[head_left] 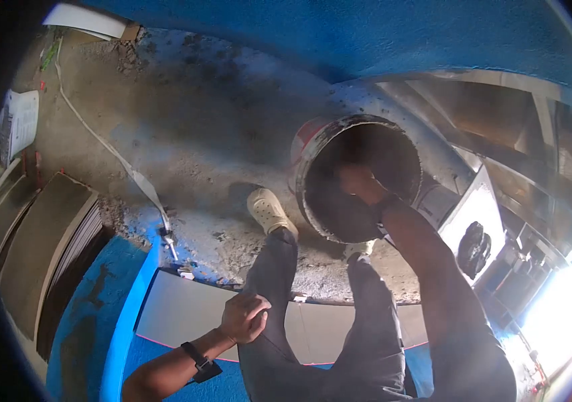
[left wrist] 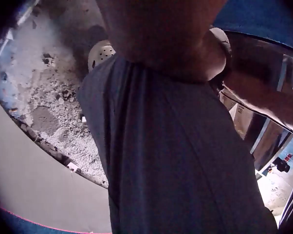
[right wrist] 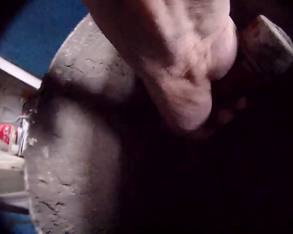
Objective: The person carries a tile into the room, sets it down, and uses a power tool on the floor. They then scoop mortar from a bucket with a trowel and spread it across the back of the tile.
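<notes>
Bucket (head_left: pixel 303 164) sits on the floor (head_left: pixel 185 134) right of the left shoe (head_left: pixel 268 210), its mouth seemingly tipped near for easy reaching. Inside, the right hand (right wrist: pixel 185 73) is curled firmly, apparently round a handle (right wrist: pixel 272 46); shadow hides the rest. The left hand (head_left: pixel 246 318), loosely curled round nothing, rests on 1 leg (head_left: pixel 276 285), probably for balance.

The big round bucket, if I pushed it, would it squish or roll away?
The bucket would probably feel stiff, since its rim looks firm and round. It might feel heavier than it looks: grey crust coats its inner wall, though the dark hides how full it is. On its side, it could roll, because it's round.
</notes>
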Action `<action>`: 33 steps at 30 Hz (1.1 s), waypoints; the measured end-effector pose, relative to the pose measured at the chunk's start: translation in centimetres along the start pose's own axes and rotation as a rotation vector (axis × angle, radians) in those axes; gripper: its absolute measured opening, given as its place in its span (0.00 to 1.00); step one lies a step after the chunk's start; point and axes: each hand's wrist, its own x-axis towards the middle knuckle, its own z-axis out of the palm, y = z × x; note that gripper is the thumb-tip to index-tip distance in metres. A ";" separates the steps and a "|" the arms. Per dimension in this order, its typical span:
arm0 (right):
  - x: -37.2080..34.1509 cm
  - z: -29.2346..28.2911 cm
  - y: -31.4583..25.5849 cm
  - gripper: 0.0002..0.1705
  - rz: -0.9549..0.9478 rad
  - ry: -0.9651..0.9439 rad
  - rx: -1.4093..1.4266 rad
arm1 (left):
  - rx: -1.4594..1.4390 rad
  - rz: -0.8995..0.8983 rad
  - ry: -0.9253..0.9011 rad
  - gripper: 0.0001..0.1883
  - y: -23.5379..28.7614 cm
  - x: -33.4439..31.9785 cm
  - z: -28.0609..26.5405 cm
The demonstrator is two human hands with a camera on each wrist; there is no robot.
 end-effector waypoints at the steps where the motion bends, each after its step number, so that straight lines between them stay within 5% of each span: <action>1: 0.8 2.0 -0.2 0.12 -0.009 0.071 0.055 | 0.000 -0.029 0.005 0.08 0.1 -0.1 -0.4; 6: 0.9 8.4 0.6 0.10 -0.153 0.369 0.418 | 0.046 -0.025 0.056 0.08 0.9 0.1 0.7; 8: 2.1 10.4 0.8 0.12 -0.473 0.475 -0.167 | 0.083 -0.006 0.072 0.08 1.1 0.3 1.2; 9: 1.6 9.5 0.5 0.12 -0.472 0.488 -0.165 | 0.087 -0.026 0.041 0.08 1.5 0.3 1.4; 11: -0.6 6.4 -0.7 0.15 -0.166 -0.032 0.767 | 0.101 -0.056 0.004 0.08 2.4 0.2 2.4; 12: -2.1 4.2 -1.7 0.15 -0.172 -0.028 0.775 | 0.118 -0.059 -0.012 0.08 2.8 0.3 3.0; 14: -5.4 -0.7 -3.7 0.21 0.435 -0.195 1.037 | 0.144 -0.063 -0.029 0.08 3.6 0.4 4.9; 17: -10.1 -2.5 -2.6 0.22 0.197 0.017 0.808 | 0.195 -0.050 -0.072 0.08 4.4 0.0 8.1; 21: -17.2 -4.6 -1.1 0.25 0.210 0.008 0.780 | 0.277 -0.076 -0.088 0.07 6.6 0.7 13.1; 23: -23.3 -9.1 -1.4 0.35 0.176 -0.060 0.912 | 0.303 -0.058 -0.146 0.06 7.6 1.1 15.7; 25: -31.8 -11.3 -0.8 0.36 0.175 0.009 0.816 | 0.386 -0.061 -0.057 0.05 8.1 1.0 18.6; 26: -36.0 -8.4 0.6 0.34 0.087 0.172 0.843 | 0.482 -0.123 -0.201 0.06 7.7 1.0 19.9; 27: -41.5 -12.3 1.7 0.32 0.237 0.021 0.745 | 0.422 -0.060 -0.151 0.06 7.2 0.9 21.2; 28: -46.5 -16.2 2.1 0.30 0.372 -0.139 0.656 | 0.401 -0.190 -0.244 0.09 8.9 1.2 21.6; 30: -55.6 -10.9 5.4 0.27 0.393 0.348 0.176 | 0.429 0.004 -0.219 0.06 7.0 0.9 23.7; 33: -65.3 -6.7 12.1 0.22 0.738 0.151 0.287 | 0.470 -0.135 -0.283 0.07 7.4 0.7 24.2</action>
